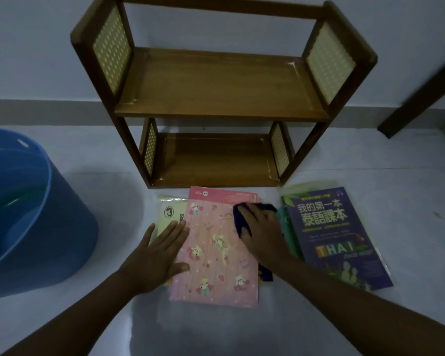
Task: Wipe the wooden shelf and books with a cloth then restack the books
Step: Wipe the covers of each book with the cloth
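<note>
A two-tier wooden shelf (pixel 216 98) with woven side panels stands against the wall, both boards bare. On the floor in front of it lies a pink book (pixel 213 253) on top of a pale yellow book (pixel 168 214). My left hand (pixel 157 253) lies flat, fingers straight, on the pink book's left edge. My right hand (pixel 261 232) presses a dark blue cloth (pixel 240 219) onto the book's upper right part, fingers spread over it. A purple Thai language book (pixel 332 237) lies to the right on another pile.
A large blue plastic tub (pixel 36 214) stands on the floor at the left. A dark wooden furniture leg (pixel 419 93) slants down at the upper right. A teal book edge (pixel 287 227) shows under the purple one. The floor is pale grey.
</note>
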`<state>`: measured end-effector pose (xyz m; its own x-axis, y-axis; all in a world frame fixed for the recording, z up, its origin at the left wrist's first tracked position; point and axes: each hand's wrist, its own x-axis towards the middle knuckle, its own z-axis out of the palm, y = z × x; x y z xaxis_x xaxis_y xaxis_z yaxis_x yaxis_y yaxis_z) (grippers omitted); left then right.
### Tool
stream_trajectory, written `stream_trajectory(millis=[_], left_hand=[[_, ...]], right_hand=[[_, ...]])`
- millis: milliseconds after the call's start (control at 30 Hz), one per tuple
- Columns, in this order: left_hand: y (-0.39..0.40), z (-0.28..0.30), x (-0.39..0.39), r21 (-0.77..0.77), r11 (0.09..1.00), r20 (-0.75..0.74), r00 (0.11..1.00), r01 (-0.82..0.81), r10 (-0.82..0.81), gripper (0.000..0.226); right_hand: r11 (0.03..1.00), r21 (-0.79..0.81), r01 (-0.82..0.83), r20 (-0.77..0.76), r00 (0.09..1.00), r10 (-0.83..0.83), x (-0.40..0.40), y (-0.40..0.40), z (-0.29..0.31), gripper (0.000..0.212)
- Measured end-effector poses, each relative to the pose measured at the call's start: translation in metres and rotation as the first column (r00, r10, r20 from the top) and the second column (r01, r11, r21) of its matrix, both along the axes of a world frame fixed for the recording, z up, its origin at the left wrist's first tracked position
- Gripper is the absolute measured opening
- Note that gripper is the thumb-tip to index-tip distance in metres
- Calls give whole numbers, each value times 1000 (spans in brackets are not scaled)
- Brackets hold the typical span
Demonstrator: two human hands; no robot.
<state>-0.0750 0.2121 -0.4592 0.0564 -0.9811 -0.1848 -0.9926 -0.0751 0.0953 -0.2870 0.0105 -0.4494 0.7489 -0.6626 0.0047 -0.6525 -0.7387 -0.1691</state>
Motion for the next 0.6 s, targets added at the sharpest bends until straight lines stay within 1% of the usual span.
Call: stream_trajectory(millis=[33, 67, 100, 133, 167, 200, 233, 267, 333, 367, 400, 433, 500, 567, 600], left_hand=[[1, 0, 0, 9, 1000, 4, 1000, 5, -5, 78], [2, 0, 1, 11, 1000, -1, 1000, 10, -10, 78], [1, 0, 1, 2, 1000, -2, 1000, 13, -13, 78], [0, 0, 1, -5, 1000, 10, 1000, 16, -16, 78], [-1, 0, 1, -3, 1000, 23, 1000, 18, -18, 78], [-2, 1, 1, 1, 1000, 24, 1000, 18, -18, 78], [-2, 4, 2, -2, 1000, 15, 1000, 24, -24, 79], [0, 8, 3, 4, 999, -8, 999, 39, -39, 81], [11, 16, 5, 36, 991, -65, 989, 133, -130, 86], [17, 20, 3, 63, 978, -94, 977, 197, -191, 89], [22, 23, 1, 104, 965, -121, 966, 241, -228, 93], [26, 24, -2, 121, 958, -130, 961, 262, -246, 94], [28, 19, -9, 80, 962, -78, 964, 260, -254, 83], [23, 17, -15, 4, 965, -21, 965, 261, -261, 67], [20, 18, -17, -41, 961, -33, 961, 273, -275, 62]], right_hand=[[998, -18, -57, -78, 995, 55, -5, 7, -2, 53], [987, 24, -156, -149, 976, 158, -8, 24, -4, 53], [958, 78, -277, -164, 944, 287, -14, 46, -4, 52], [908, 129, -398, -113, 904, 412, -21, 69, -3, 50], [865, 156, -477, -51, 871, 489, -29, 86, 3, 49], [837, 176, -518, -3, 850, 527, -35, 92, 8, 49], [837, 202, -509, 49, 859, 510, -38, 90, 12, 50], [857, 243, -454, 89, 891, 446, -40, 82, 13, 51], [901, 348, -258, 139, 965, 223, -48, 61, 10, 55], [902, 402, -160, 122, 985, 121, -52, 51, 9, 57], [892, 439, -104, 114, 992, 59, -55, 45, 10, 61], [884, 460, -81, 112, 993, 33, -55, 43, 10, 63], [855, 512, -77, 125, 992, 15, -53, 45, 11, 64], [802, 593, -65, 168, 985, -45, -50, 45, 15, 56], [767, 639, -58, 208, 973, -100, -48, 42, 19, 51]])
